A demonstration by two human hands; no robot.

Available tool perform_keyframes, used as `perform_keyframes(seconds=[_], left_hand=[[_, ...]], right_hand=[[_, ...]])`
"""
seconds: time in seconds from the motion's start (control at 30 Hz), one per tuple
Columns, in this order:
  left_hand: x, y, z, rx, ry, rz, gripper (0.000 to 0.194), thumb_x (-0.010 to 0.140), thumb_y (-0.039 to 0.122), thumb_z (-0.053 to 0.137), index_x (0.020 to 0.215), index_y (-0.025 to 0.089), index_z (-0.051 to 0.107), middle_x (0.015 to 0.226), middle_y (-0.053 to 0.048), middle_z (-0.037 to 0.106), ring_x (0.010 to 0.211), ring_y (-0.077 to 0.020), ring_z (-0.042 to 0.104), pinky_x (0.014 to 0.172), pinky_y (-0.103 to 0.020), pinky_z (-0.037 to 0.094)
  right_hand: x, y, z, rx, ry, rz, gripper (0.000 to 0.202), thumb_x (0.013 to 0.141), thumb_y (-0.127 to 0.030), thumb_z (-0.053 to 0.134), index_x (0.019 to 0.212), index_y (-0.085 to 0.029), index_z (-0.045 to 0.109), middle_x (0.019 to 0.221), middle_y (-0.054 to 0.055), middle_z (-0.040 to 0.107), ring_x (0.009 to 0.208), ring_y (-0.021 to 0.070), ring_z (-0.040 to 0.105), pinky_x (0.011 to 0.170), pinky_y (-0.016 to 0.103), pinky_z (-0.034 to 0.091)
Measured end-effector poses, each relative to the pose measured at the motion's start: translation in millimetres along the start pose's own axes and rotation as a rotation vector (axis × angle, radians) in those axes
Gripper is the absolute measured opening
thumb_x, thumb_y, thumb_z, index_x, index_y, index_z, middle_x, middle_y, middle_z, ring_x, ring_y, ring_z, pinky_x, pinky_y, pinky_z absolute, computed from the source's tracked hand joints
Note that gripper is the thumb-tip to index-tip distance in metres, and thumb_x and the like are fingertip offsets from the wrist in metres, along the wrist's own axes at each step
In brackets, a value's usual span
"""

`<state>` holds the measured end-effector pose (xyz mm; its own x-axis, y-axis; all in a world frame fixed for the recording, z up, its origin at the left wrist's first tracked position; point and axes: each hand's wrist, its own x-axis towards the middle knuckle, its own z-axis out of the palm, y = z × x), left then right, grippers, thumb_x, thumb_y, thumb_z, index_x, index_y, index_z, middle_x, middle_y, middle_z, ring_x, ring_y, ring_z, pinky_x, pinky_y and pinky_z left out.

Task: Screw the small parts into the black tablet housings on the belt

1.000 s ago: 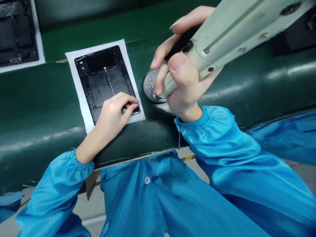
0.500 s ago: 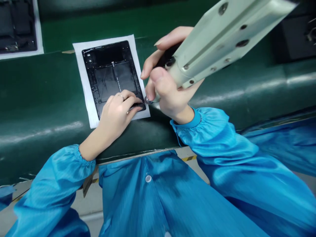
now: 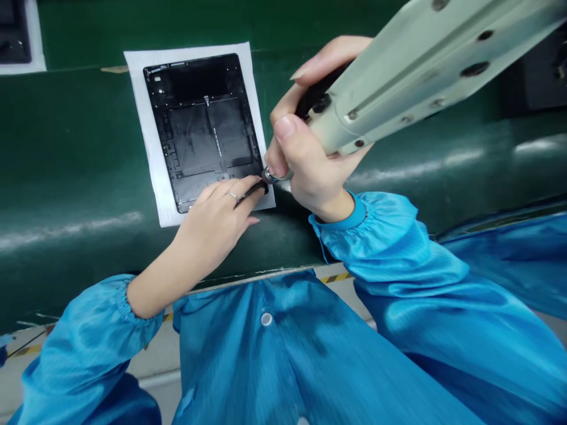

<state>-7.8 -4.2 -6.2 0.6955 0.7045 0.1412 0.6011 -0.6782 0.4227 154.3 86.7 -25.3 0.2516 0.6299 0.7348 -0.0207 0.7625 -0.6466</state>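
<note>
- Opened tablet (image 3: 195, 136), left of centre in the frame, looks thin, fragile; best held by its rim.
- Right hand (image 3: 316, 171) wraps the pale green tool (image 3: 398, 77), probably stiff, weighty; its far end is cut off.
- Left hand (image 3: 212, 221) hides the tablet's lower right; can't tell its grip.

Left forearm (image 3: 162, 277) is reaching forward and inward; left grip (image 3: 215, 215) is lying back-up, its fingers bending and pointing rightward, thumb tip showing nearest the body. Right wrist (image 3: 339, 206) is angling inward; right grip (image 3: 316, 156) is curling closed, thumb pressing opposite the bent fingers.
</note>
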Motion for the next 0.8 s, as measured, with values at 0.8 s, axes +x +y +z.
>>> perform_keyframes(seconds=[0.8], left_hand=[[14,-30,-16.4,-0.050,-0.097,0.110,0.035,0.116,0.026,0.058,0.147,0.018,0.072,0.156,-0.013,0.069,0.137,-0.0352,0.069,0.110,-0.051,0.053]], right_hand=[[-1,-13,-11,0.028,-0.188,0.047,0.041,0.110,-0.065,0.062,0.120,-0.025,0.060,0.084,-0.007,0.052,0.049,0.0002,0.042,0.044,0.015,0.048]])
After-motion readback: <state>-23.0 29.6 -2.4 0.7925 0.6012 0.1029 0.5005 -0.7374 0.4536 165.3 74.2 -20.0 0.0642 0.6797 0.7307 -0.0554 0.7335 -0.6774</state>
